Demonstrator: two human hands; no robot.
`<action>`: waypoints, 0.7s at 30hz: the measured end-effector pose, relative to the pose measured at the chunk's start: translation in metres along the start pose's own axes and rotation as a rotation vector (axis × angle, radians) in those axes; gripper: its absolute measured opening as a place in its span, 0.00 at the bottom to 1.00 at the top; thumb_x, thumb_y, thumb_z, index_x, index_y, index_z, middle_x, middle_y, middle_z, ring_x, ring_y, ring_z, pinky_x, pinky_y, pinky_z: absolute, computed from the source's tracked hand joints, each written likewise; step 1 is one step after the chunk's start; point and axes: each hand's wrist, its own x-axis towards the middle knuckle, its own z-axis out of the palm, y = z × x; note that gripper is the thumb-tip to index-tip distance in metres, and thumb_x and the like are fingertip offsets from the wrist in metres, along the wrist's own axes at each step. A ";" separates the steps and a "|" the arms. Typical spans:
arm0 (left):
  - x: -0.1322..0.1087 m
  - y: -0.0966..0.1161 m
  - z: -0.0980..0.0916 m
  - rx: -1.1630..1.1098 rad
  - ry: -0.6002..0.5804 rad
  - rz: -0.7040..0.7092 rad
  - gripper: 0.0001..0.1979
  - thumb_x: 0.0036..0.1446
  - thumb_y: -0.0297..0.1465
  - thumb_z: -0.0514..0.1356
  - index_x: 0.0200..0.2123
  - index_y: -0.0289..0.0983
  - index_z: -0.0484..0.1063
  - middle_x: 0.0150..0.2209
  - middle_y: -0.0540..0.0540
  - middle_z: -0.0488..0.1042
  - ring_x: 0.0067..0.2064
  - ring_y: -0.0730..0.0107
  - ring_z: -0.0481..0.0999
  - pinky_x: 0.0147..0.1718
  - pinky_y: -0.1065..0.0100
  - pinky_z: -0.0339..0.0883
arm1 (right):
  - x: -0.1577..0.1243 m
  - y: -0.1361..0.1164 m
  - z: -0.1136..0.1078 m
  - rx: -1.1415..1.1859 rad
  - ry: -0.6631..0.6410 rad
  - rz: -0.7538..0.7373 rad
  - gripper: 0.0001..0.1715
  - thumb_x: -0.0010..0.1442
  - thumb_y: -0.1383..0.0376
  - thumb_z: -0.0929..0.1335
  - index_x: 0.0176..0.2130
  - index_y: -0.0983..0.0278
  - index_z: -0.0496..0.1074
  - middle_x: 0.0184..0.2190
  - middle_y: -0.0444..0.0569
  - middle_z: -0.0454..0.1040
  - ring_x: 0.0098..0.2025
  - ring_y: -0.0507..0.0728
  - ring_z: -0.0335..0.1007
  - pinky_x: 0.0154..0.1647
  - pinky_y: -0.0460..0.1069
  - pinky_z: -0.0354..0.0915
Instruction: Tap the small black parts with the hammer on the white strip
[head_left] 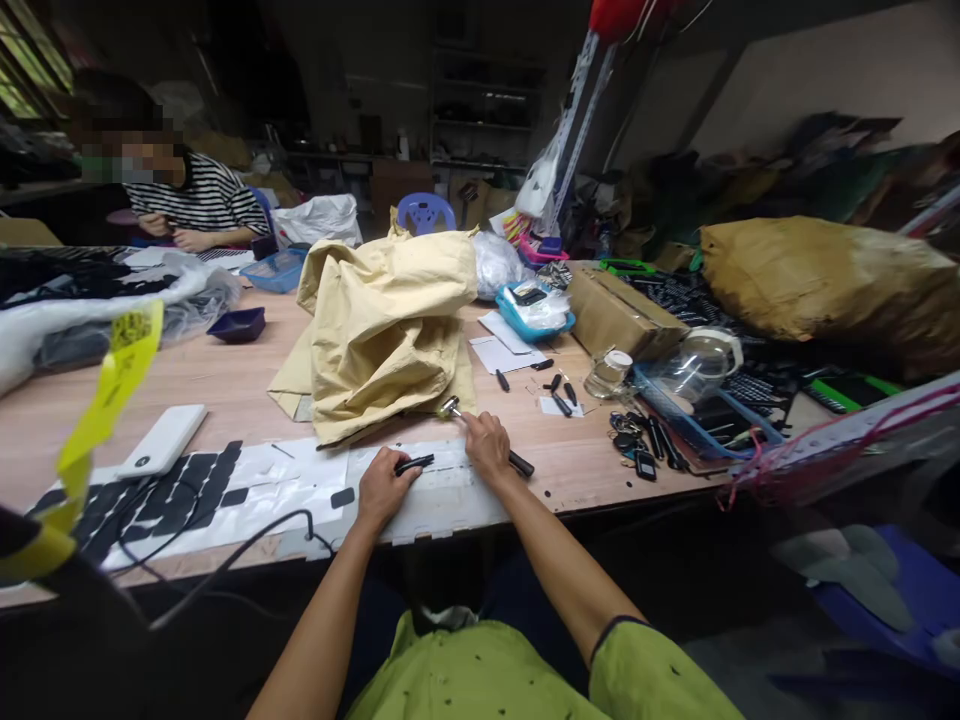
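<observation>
My right hand (487, 445) grips a small hammer (452, 407) with a metal head and a black handle that sticks out to the right. Its head hovers just above the table near the edge of a crumpled beige cloth (386, 325). My left hand (382, 488) rests on a white foam sheet (289, 490) and pinches a thin black piece (415, 463) flat against it. Both hands are closed.
Black cut pieces (191, 485), a white power bank (163, 440) and a black cable (247, 545) lie at left. Small black tools, keys and a jar (607, 372) sit at right beside a cardboard box (615, 312) and blue trays. A person in stripes works at far left.
</observation>
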 end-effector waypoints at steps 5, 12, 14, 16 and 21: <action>0.005 -0.004 -0.004 -0.043 -0.003 0.049 0.08 0.57 0.39 0.62 0.32 0.42 0.77 0.34 0.49 0.74 0.36 0.63 0.74 0.37 0.64 0.69 | 0.002 -0.005 0.004 -0.050 -0.016 0.028 0.22 0.69 0.69 0.62 0.57 0.54 0.75 0.44 0.53 0.75 0.47 0.59 0.68 0.41 0.50 0.60; -0.069 0.021 -0.003 -0.167 -0.185 0.342 0.11 0.58 0.42 0.63 0.36 0.41 0.79 0.37 0.43 0.76 0.41 0.59 0.74 0.43 0.60 0.69 | 0.000 -0.005 0.007 -0.052 -0.022 0.022 0.22 0.69 0.68 0.62 0.58 0.55 0.74 0.44 0.53 0.74 0.47 0.60 0.67 0.42 0.51 0.58; -0.100 0.029 0.007 -0.179 -0.383 0.361 0.11 0.60 0.41 0.61 0.36 0.41 0.79 0.35 0.44 0.76 0.38 0.62 0.75 0.38 0.64 0.69 | 0.000 -0.004 0.011 -0.066 -0.003 0.019 0.22 0.69 0.69 0.62 0.57 0.55 0.74 0.44 0.53 0.74 0.46 0.59 0.66 0.41 0.51 0.57; -0.121 0.035 0.020 -0.097 -0.539 0.277 0.10 0.61 0.39 0.60 0.36 0.41 0.79 0.35 0.45 0.77 0.37 0.64 0.77 0.37 0.67 0.68 | 0.001 -0.003 0.014 -0.075 0.013 0.011 0.22 0.68 0.69 0.62 0.57 0.55 0.74 0.43 0.53 0.74 0.45 0.59 0.65 0.41 0.51 0.57; -0.121 0.038 0.032 0.207 -0.783 -0.001 0.15 0.59 0.37 0.61 0.48 0.42 0.78 0.47 0.42 0.81 0.51 0.54 0.79 0.48 0.62 0.69 | 0.001 -0.002 0.017 -0.072 0.024 -0.006 0.22 0.68 0.68 0.62 0.57 0.56 0.74 0.42 0.53 0.73 0.44 0.59 0.64 0.40 0.51 0.55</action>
